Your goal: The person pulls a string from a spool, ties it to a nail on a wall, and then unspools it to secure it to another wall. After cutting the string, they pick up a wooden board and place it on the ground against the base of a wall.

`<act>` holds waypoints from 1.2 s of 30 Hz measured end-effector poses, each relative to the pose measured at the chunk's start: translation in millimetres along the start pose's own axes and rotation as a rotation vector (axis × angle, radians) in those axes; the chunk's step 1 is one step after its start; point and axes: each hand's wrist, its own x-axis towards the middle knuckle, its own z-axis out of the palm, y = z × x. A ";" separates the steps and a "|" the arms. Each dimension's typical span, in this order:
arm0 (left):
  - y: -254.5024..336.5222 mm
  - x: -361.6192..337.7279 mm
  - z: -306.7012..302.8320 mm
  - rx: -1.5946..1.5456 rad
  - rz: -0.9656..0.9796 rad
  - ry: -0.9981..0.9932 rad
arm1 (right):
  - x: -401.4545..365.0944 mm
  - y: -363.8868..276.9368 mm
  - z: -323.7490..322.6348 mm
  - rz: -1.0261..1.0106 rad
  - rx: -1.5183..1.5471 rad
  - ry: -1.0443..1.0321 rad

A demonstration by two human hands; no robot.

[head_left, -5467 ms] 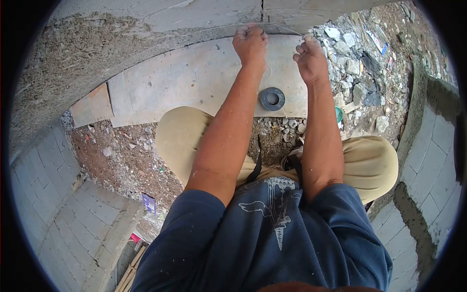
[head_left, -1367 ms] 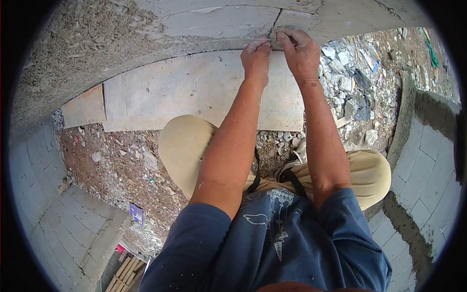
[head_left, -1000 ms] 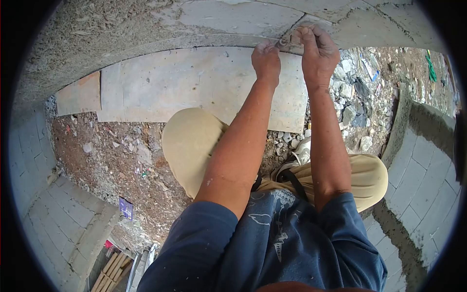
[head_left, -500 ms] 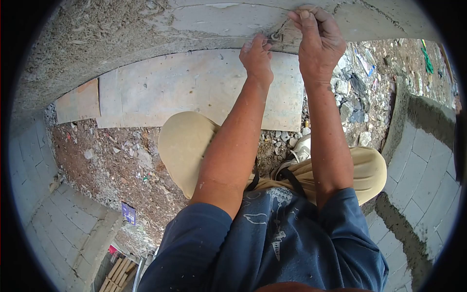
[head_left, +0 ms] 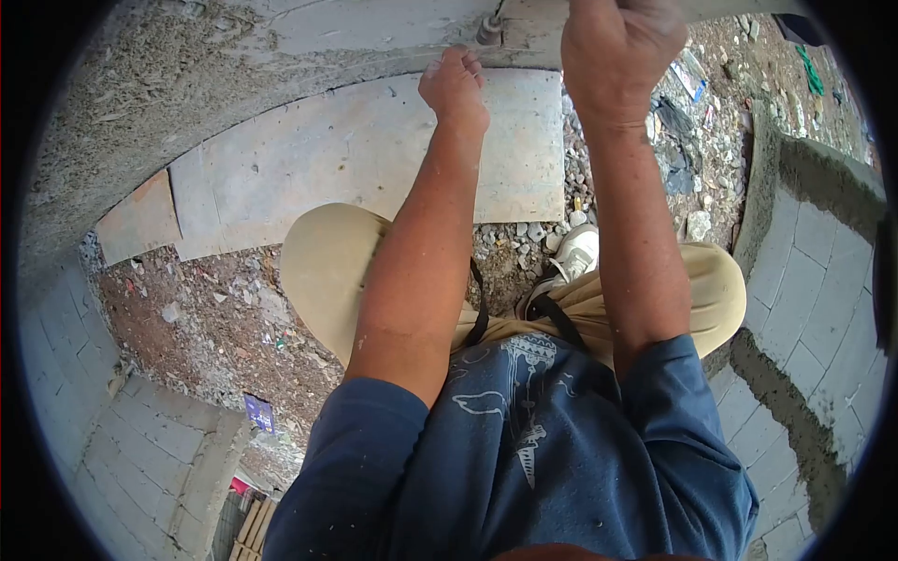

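My left hand (head_left: 454, 86) is closed, its fingertips pinched together just below the concrete beam's edge. A thin pale string runs faintly along the beam to these fingertips. Close to them on the right hangs a small metal weight like a plumb bob (head_left: 489, 31), with string going up from it out of view. My right hand (head_left: 622, 56) is raised at the top edge, its fingers curled and partly cut off by the frame. It was pinching the weight's string a moment ago; that grip is now mostly hidden.
The rough concrete beam (head_left: 309, 51) spans the top. Under it lies a pale board (head_left: 327, 154) with a smaller piece (head_left: 140, 217) at its left end. Rubble (head_left: 224, 318) covers the ground around my shoe (head_left: 572, 257). Grey block walls (head_left: 814, 290) stand on both sides.
My right hand has moved up, partly out of frame. My left hand and the hanging weight have shifted left and up in the view. The camera has moved slightly too.
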 end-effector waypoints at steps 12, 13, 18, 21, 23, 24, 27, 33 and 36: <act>-9.8 -7.0 -0.8 0.126 -0.034 0.000 | 52.4 -93.2 -80.9 0.216 -0.223 -0.662; -11.3 -8.6 -3.3 0.147 -0.049 0.004 | 48.7 -93.4 -87.4 0.264 -0.250 -0.689; -15.2 -4.8 -5.8 0.186 -0.034 0.003 | 26.7 -101.4 -119.6 0.485 -0.604 -0.855; -10.6 -4.7 -4.9 0.196 -0.019 -0.009 | 14.1 -103.6 -135.8 0.571 -0.498 -0.698; -5.3 -7.6 -3.3 0.185 -0.017 -0.002 | 11.3 -104.2 -144.5 0.589 -0.509 -0.682; -3.4 -6.2 -3.5 0.200 -0.028 -0.006 | 11.3 -105.3 -145.0 0.606 -0.437 -0.657; 1.6 -10.2 -10.0 0.257 -0.043 -0.006 | 13.0 -110.2 -142.7 0.624 -0.302 -0.590; 7.0 -74.2 -41.3 0.535 -0.024 0.084 | 4.8 -82.0 -146.8 0.454 -0.562 -0.736; 46.9 -138.9 -26.9 0.944 -0.047 0.040 | -12.3 -79.8 -142.8 0.600 -0.594 -0.466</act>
